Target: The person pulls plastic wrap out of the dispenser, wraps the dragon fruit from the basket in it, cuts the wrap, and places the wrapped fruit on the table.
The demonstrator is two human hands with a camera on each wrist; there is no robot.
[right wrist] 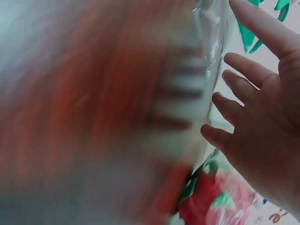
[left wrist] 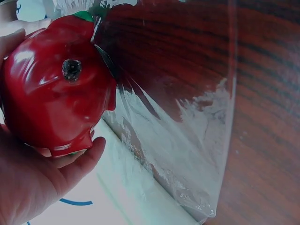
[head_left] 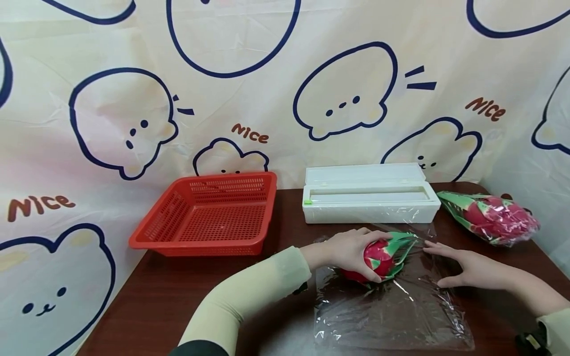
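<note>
On the desk (head_left: 171, 291), we saw a red basket (head_left: 193, 244) at the back left corner, a clear plastic sheet (head_left: 392, 321) spread nearer the right edge, a white box (head_left: 374, 212) along the back edge, and a wrapped dragon fruit (head_left: 498, 217) by the back right corner. Over the sheet, the left hand (head_left: 347, 252) curled its fingers round a second dragon fruit (head_left: 378, 257); the right hand (head_left: 472, 267), fingers spread and gripping nothing, reached beside it.
</note>
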